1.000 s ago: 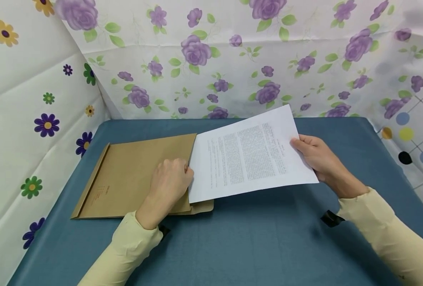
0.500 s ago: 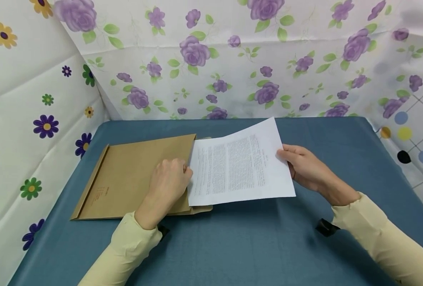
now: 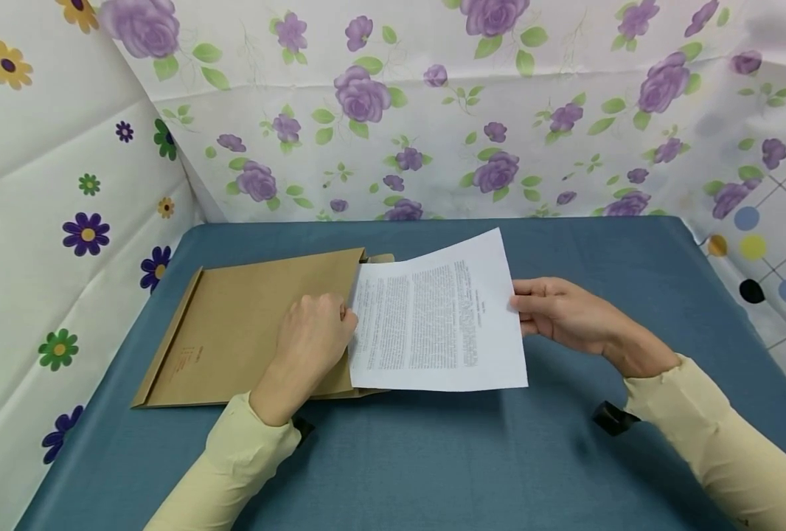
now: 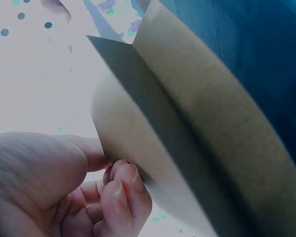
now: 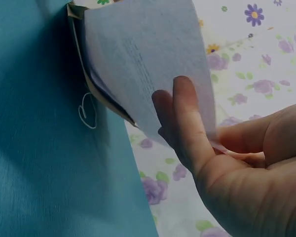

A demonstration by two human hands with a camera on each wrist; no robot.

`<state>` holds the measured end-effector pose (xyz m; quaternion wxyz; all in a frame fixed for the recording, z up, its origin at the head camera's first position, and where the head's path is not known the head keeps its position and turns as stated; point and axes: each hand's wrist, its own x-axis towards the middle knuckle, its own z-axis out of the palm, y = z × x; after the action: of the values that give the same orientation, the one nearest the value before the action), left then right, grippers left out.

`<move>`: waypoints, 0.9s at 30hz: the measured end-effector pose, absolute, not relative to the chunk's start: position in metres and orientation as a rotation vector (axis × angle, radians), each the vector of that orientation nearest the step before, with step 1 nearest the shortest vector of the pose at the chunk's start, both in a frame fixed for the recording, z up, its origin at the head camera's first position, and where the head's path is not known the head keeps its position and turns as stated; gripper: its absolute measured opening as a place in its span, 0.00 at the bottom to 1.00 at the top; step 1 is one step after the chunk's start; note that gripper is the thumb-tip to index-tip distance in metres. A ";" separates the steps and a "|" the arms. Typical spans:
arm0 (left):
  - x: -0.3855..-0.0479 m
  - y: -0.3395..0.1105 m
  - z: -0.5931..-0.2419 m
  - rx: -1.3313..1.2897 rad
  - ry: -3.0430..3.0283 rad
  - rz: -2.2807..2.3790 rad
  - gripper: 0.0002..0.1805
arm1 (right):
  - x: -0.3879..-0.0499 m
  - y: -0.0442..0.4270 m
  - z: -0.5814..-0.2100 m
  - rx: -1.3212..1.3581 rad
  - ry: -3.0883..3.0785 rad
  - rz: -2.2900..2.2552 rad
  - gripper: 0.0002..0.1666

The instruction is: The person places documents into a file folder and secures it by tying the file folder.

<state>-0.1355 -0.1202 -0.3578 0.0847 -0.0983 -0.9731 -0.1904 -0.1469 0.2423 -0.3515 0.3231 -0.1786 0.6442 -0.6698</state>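
Note:
A brown paper envelope point(image 3: 254, 324) lies on the left half of the table, its mouth facing right. My left hand point(image 3: 313, 346) pinches the edge of the envelope's mouth with curled fingers; the left wrist view shows the brown paper point(image 4: 123, 123) between thumb and fingers. White printed sheets point(image 3: 433, 321) stand partly inside the mouth, their outer part raised above the table. At the sheets' right edge, my right hand point(image 3: 565, 317) holds them between thumb and fingers. In the right wrist view its fingers lie along the back of the paper point(image 5: 143, 54). The sheets' inner end is hidden in the envelope.
A blue cloth point(image 3: 433, 464) covers the table. Flowered sheeting point(image 3: 400, 110) rises behind it and at the left, with dotted sheeting point(image 3: 784, 273) at the right. A thin white string loop point(image 5: 87, 111) hangs by the envelope in the right wrist view.
My right hand has moved left and slightly down, and the sheets have slid further into the envelope, tilting less. My left hand has stayed at the mouth.

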 end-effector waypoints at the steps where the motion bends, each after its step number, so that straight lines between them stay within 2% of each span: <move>1: -0.136 -0.120 -0.358 -0.296 -2.900 -0.566 0.25 | -0.147 0.243 -0.352 -0.471 1.697 -1.752 0.30; 27: -0.134 -0.121 -0.358 -0.310 -2.893 -0.571 0.26 | -0.154 0.204 -0.376 -0.284 1.784 -1.784 0.27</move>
<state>-0.1337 -0.1208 -0.3578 0.0881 -0.1042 -0.9719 -0.1917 -0.1536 0.2037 -0.3758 0.2969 -0.1070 0.6710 -0.6709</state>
